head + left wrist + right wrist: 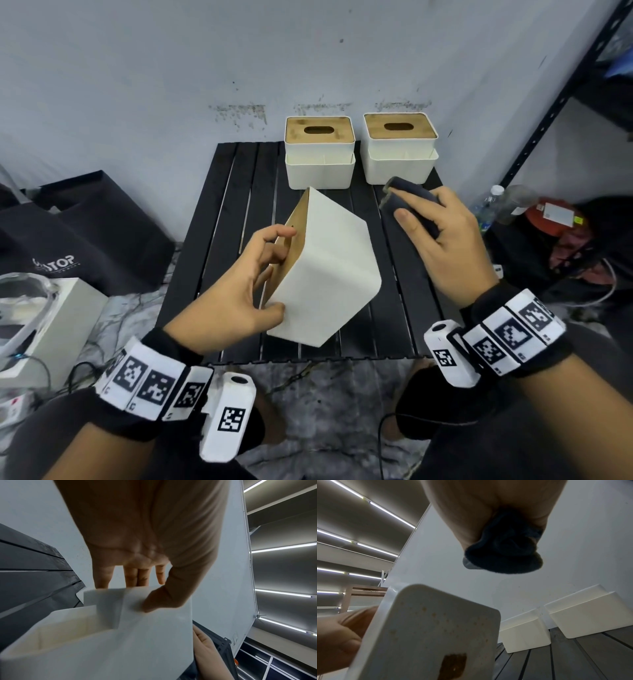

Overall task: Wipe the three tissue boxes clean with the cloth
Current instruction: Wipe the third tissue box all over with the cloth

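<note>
Wrist bands: black straps with coded white tags [150, 380] sit closest to the head camera, at 7 and 4 o'clock of that view.
Left hand: the left hand [236, 291] grips the tilted tissue box [329, 274], thumb on its white near face, fingers [274, 253] curled onto the wooden lid side.
Held box: raised off the black slatted desk [239, 212] at the centre, tipped so the lid faces 9 o'clock; the right wrist view shows brownish specks and a dark patch on one white face [436, 635].
Right hand: the right hand [442, 240] is closed round a bunched dark cloth [407, 205], at 2 o'clock from the held box and apart from it.
Other boxes: two upright tissue boxes, the left rear box [319, 154] and the right rear box [400, 150], stand side by side at 12 o'clock against the wall.
Stage: likely the held box is being turned for wiping; no contact between cloth and box shows.
Risk, slip: the grasp is a pinch at one edge, so wiping pressure at the far end could twist the box loose.
Risk, lid: tilted this way, a loose lid might slide out.
Risk, rear boxes: a wide stroke could knock the right rear box, which is near the cloth.
</note>
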